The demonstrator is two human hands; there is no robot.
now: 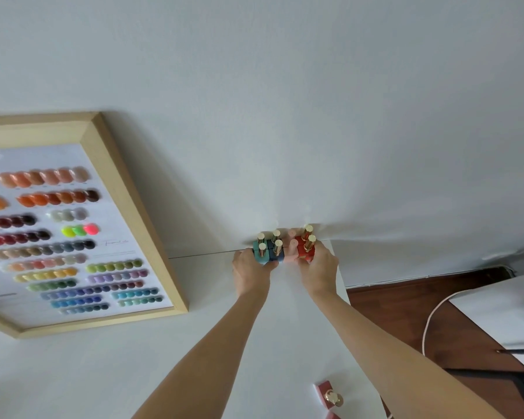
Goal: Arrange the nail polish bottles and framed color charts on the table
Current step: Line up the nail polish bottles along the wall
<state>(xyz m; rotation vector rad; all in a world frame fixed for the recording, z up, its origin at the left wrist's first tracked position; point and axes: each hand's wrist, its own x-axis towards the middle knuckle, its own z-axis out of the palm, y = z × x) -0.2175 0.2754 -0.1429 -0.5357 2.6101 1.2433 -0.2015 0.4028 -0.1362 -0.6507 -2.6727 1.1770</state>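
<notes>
A cluster of square nail polish bottles with gold caps stands at the far edge of the white table (194, 343), against the wall. Teal bottles (260, 256) and dark blue bottles (275, 254) are on the left, pale pink bottles (291, 254) in the middle, red bottles (304, 248) on the right. My left hand (250, 272) presses against the teal and blue bottles. My right hand (319, 267) cups the red ones from the right. A wooden-framed color chart (109, 164) with rows of nail swatches leans against the wall at the left.
Another pink bottle with a gold cap (330, 396) sits near the table's front right corner. Right of the table is a wooden floor (406, 313) with a white cable (430, 322) and a white surface (502, 313).
</notes>
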